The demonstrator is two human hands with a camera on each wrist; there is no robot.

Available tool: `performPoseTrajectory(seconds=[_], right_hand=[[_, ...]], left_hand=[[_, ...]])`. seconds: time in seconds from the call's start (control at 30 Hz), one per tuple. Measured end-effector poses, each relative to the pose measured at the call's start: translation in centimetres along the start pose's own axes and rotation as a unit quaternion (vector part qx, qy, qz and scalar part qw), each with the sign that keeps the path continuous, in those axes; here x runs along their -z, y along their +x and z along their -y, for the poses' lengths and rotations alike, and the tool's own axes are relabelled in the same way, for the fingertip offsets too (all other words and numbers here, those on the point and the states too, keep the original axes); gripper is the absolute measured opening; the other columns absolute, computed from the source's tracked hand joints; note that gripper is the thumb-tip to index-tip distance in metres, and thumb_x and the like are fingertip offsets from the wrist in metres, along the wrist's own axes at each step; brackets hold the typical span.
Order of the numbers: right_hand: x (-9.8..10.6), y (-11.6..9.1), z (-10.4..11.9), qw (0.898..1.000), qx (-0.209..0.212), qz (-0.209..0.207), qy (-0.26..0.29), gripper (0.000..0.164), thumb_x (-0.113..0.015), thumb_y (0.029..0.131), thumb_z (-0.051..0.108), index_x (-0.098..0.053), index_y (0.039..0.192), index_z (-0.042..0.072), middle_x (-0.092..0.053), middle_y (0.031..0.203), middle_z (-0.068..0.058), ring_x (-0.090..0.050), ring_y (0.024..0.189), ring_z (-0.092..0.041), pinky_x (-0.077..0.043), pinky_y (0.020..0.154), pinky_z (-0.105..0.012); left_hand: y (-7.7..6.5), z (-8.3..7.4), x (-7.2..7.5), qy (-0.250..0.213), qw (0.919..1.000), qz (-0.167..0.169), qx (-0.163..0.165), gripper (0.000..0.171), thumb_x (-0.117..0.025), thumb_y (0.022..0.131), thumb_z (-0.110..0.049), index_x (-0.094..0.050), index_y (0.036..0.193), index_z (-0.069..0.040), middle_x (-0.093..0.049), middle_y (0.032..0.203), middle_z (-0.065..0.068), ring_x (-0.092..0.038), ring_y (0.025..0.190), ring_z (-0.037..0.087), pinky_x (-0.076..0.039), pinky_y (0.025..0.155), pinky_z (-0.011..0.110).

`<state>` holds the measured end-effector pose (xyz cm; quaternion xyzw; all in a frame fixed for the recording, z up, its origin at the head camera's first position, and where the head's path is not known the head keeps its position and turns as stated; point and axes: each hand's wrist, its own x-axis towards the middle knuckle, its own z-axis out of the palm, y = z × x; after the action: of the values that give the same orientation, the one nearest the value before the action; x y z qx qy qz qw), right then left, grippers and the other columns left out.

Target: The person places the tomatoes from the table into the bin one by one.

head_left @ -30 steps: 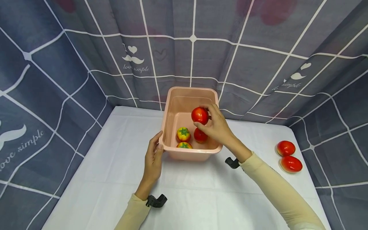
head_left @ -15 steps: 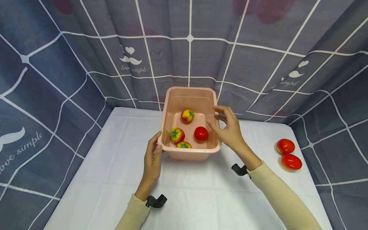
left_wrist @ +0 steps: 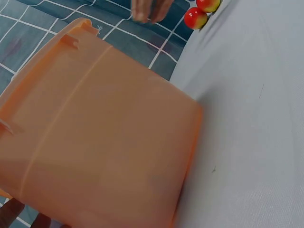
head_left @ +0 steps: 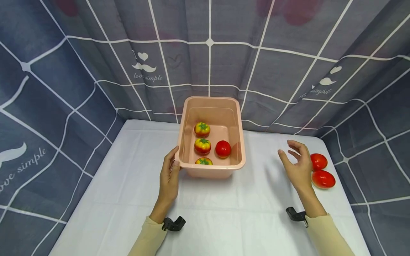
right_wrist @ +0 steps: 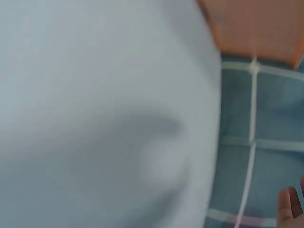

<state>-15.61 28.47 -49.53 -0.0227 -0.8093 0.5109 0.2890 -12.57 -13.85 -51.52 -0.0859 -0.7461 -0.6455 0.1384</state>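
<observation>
Grey-blue fabric curtains with a white grid enclose the left, far and right sides of a tabletop under smooth white cloth; at the left, a person's left hand lies against the near-left corner of a pale pink, rectangular, probably plastic bin, its fingers nearly straight along the outer left wall and its thumb at the corner.

Inside the bin, down its left half, sit three round red-and-yellow fruits with green star-shaped tops, one far, one in the middle and one near, this last partly hidden by the near rim; to their right sits a glossy, round, plain red fruit.

Well right of the bin, the right hand holds nothing, its thumb and fingers apart and loosely curved; just beyond it, by the right edge, lie a glossy, rounded red fruit on the far side and a glossy, oval red fruit on the near side, close together; whether the hand touches either, I cannot tell.

Both look like light, stiff imitation tomatoes, hard to bruise but slick-skinned; the oval one is probably best taken across its narrow middle, the rounded one around its widest part.
</observation>
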Motion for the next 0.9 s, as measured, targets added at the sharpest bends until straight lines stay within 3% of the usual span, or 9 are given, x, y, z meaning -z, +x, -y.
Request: performPoseTrajectory(seconds=[0.1,0.2,0.33,0.4,0.47,0.77,0.9], right_hand=[[2.2,-1.2,-1.9,0.997,-0.04,-0.038,-0.058,0.049,-0.081,0.091,0.002,-0.066,0.137,0.003,-0.066,0.133,-0.007,-0.057,0.12,0.004,-0.046,0.105,-0.007],[4.3,-2.2,-3.4,0.988,-0.081,-0.071,-0.112,0.049,-0.081,0.092,0.009,-0.065,0.139,0.007,-0.064,0.135,-0.007,-0.057,0.125,-0.004,-0.043,0.11,-0.015],[6.8,-3.7,-5.0,0.973,-0.138,-0.092,-0.16,0.058,-0.079,0.094,0.016,-0.058,0.147,0.008,-0.054,0.148,-0.018,-0.048,0.141,-0.029,-0.043,0.122,-0.048],[7.7,-4.3,-5.7,0.965,-0.17,-0.094,-0.175,0.064,-0.077,0.094,0.018,-0.052,0.153,0.01,-0.048,0.155,-0.02,-0.04,0.149,-0.034,-0.038,0.124,-0.064],[8.4,-4.8,-6.4,0.961,-0.189,-0.094,-0.181,0.069,-0.077,0.094,0.019,-0.048,0.156,0.009,-0.043,0.16,-0.023,-0.034,0.154,-0.038,-0.034,0.124,-0.071],[9.2,-5.9,-7.7,0.947,-0.262,-0.085,-0.168,0.078,-0.074,0.098,0.024,-0.035,0.164,0.007,-0.033,0.167,-0.023,-0.031,0.159,-0.042,-0.027,0.133,-0.064],[9.3,-5.8,-7.9,0.943,-0.275,-0.08,-0.167,0.077,-0.071,0.1,0.021,-0.032,0.165,0.008,-0.03,0.169,-0.023,-0.029,0.16,-0.043,-0.026,0.135,-0.062]], left_hand=[[0.0,0.1,0.0,0.003,1.0,-0.001,-0.001,0.048,-0.042,0.118,-0.019,-0.042,0.165,-0.029,-0.041,0.172,-0.001,-0.052,0.15,0.035,-0.054,0.107,0.014],[0.0,0.1,0.0,0.005,1.0,-0.004,-0.002,0.048,-0.043,0.118,-0.019,-0.042,0.165,-0.03,-0.041,0.172,0.0,-0.052,0.151,0.035,-0.054,0.107,0.013],[0.0,0.1,0.0,0.002,1.0,-0.006,-0.003,0.048,-0.044,0.117,-0.019,-0.042,0.165,-0.029,-0.042,0.171,0.0,-0.052,0.151,0.034,-0.054,0.106,0.013],[0.1,0.0,0.0,0.002,1.0,-0.005,-0.001,0.048,-0.044,0.117,-0.019,-0.042,0.165,-0.029,-0.042,0.171,0.001,-0.052,0.151,0.034,-0.054,0.107,0.013],[0.1,0.0,0.0,0.003,1.0,-0.007,0.0,0.048,-0.044,0.117,-0.02,-0.043,0.164,-0.03,-0.042,0.171,0.0,-0.053,0.15,0.034,-0.054,0.106,0.013],[0.0,0.3,0.0,-0.002,1.0,-0.005,-0.003,0.049,-0.044,0.117,-0.018,-0.043,0.165,-0.027,-0.042,0.171,0.001,-0.052,0.15,0.036,-0.054,0.106,0.013],[0.0,0.3,0.0,-0.006,1.0,-0.002,-0.003,0.049,-0.044,0.117,-0.017,-0.042,0.165,-0.027,-0.041,0.171,0.001,-0.052,0.151,0.035,-0.054,0.107,0.014]])
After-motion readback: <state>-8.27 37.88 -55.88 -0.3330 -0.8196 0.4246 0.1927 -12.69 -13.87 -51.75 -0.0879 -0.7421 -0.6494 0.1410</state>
